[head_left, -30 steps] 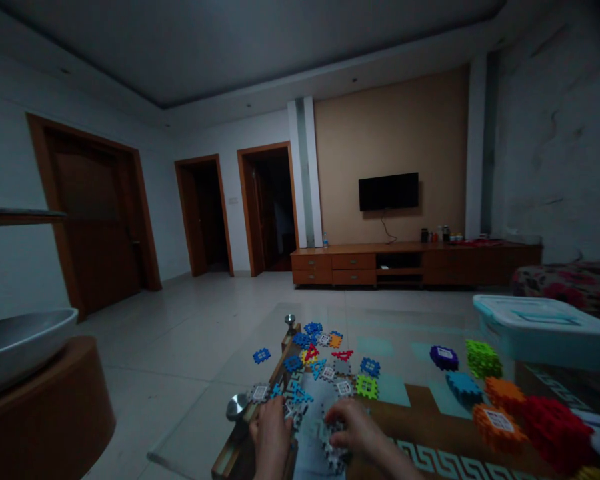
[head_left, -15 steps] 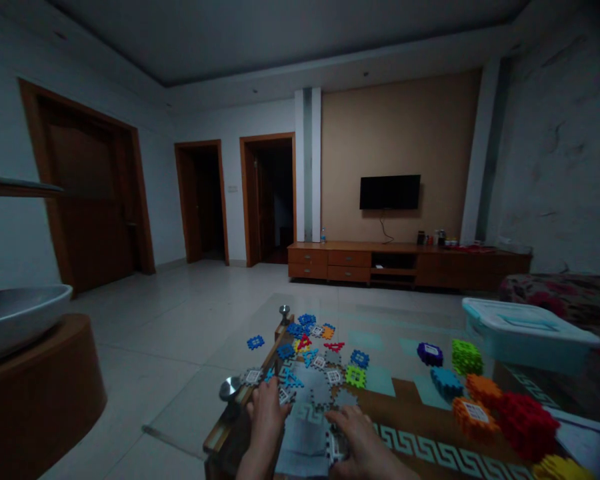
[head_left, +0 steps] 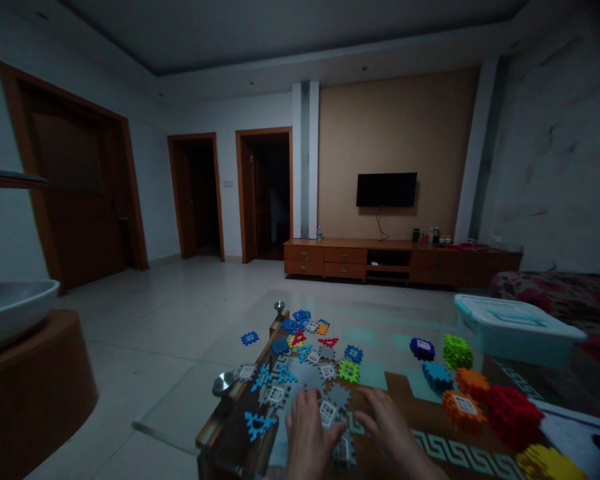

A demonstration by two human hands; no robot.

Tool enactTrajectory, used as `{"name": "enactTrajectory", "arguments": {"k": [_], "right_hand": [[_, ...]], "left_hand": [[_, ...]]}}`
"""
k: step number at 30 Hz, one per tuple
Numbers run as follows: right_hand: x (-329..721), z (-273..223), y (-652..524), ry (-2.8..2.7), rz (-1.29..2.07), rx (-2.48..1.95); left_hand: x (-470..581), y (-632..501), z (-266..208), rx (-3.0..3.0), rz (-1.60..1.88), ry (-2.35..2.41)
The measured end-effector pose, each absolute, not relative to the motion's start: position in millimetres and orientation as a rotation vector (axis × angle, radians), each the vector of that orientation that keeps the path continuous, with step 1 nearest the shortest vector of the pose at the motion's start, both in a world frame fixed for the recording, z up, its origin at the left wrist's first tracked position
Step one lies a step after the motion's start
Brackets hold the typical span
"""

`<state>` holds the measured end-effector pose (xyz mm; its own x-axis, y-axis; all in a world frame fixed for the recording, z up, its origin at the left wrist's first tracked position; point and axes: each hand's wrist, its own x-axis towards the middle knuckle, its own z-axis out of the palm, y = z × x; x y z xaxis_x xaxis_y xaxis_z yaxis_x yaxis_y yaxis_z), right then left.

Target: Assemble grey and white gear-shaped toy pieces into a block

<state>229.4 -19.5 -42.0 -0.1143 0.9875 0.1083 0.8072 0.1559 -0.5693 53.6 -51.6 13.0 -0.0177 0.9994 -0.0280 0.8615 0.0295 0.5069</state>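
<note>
Both hands lay flat near the glass table's (head_left: 180, 427) near edge. Left hand (head_left: 307, 433) and right hand (head_left: 387, 427), fingers loosely spread, pressed on grey interlocking tiles (head_left: 330, 412) between them; neither gripped any. Tiles looked light, stiff, thin; best pinched by their notched edges. Assembled cubes (head_left: 473, 400) sat well right.

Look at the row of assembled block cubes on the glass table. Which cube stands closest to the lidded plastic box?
The green cube. It stands at the far end of the row, right beside the plastic box; the purple, blue, orange and red ones all lie farther from it.
</note>
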Motion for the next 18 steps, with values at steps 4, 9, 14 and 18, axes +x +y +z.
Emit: {"name": "enactTrajectory", "arguments": {"k": [4, 9, 14, 18], "right_hand": [[237.5, -48.4, -14.4, -1.966, 0.502, -1.642], [230.7, -44.9, -15.2, -1.967, 0.501, -1.6], [225.8, -42.5, -14.0, -1.957, 0.562, -1.562], [223.8, -43.6, -14.5, -1.952, 0.714, -1.5]], "left_hand": [[75.3, -58.4, 0.3, 1.936, 0.397, 1.904], [83.9, -57.8, -9.2, 1.97, 0.403, 1.981], [84.3, -58.5, -9.7, 1.983, 0.357, 1.977], [81.7, -57.2, -10.9, 2.0, 0.377, 1.985]]}}
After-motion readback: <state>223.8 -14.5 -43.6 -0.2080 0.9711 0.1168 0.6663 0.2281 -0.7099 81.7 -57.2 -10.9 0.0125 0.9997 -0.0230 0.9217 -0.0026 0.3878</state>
